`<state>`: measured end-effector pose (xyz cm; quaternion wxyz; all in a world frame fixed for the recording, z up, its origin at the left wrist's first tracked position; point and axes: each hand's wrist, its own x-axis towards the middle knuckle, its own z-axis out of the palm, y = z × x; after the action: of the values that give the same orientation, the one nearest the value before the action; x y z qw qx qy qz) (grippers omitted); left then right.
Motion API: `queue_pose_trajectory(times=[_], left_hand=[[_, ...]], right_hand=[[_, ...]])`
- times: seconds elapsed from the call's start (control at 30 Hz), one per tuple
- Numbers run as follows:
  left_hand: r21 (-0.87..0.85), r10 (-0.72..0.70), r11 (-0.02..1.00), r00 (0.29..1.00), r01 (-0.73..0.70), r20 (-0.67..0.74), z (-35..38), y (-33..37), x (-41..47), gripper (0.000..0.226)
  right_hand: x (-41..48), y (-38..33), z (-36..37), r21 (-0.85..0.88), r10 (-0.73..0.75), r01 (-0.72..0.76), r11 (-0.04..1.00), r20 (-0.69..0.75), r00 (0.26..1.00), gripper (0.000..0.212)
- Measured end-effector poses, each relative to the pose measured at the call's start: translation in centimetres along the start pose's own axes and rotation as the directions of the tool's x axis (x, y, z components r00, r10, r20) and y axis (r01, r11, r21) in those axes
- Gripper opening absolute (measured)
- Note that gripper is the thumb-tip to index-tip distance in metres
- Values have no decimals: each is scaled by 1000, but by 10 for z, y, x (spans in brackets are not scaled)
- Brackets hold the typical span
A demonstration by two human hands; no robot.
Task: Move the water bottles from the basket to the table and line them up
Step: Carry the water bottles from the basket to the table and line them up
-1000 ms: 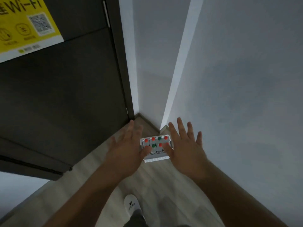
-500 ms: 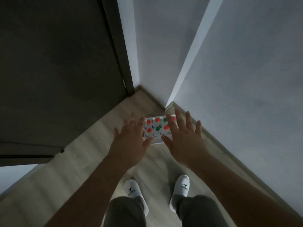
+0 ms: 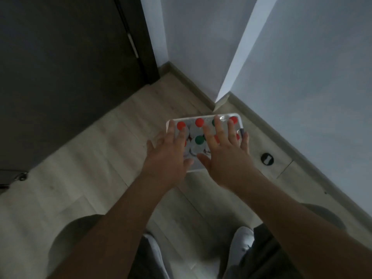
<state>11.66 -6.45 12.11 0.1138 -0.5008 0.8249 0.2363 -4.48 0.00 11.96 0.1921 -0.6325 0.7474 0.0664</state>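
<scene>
A white basket (image 3: pixel 209 117) stands on the wood floor in the corner by the wall. It holds several upright water bottles with red caps (image 3: pixel 199 122) and green caps (image 3: pixel 199 139). My left hand (image 3: pixel 167 156) hovers over the basket's left half with straight, spread fingers. Over the right half my right hand (image 3: pixel 225 150) is spread the same way, hiding some caps. Neither hand holds anything. No table is in view.
A dark door (image 3: pixel 66 73) fills the left, and pale walls (image 3: pixel 312 73) close the corner on the right. A round black floor fitting (image 3: pixel 267 158) lies right of the basket. My knees and white slippers (image 3: pixel 241 244) are at the bottom edge.
The view has tilted down and moved closer to the basket. Both hands have dropped nearer to the bottle caps, still spread.
</scene>
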Motion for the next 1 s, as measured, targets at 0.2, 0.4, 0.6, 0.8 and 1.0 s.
queue_pose_trajectory(times=[0.2,0.4,0.6,0.8,1.0], left_hand=[[72,25,997,1000,-24,-10,61,-22,46,99],[171,58,984,998,-54,-16,73,-22,65,95],[152,108,984,992,-98,-58,88,-23,82,71],[75,122,991,988,-115,-98,93,-32,92,31],[15,115,993,988,-114,-99,106,-42,83,42]], right_hand=[[39,16,74,15,-19,19,1000,-34,999,85],[62,13,79,-73,-79,75,995,-62,995,83],[74,22,97,-125,-124,118,985,-38,992,79],[96,26,115,-201,-164,146,969,-75,984,82],[88,28,115,-117,-201,188,975,-110,973,47]])
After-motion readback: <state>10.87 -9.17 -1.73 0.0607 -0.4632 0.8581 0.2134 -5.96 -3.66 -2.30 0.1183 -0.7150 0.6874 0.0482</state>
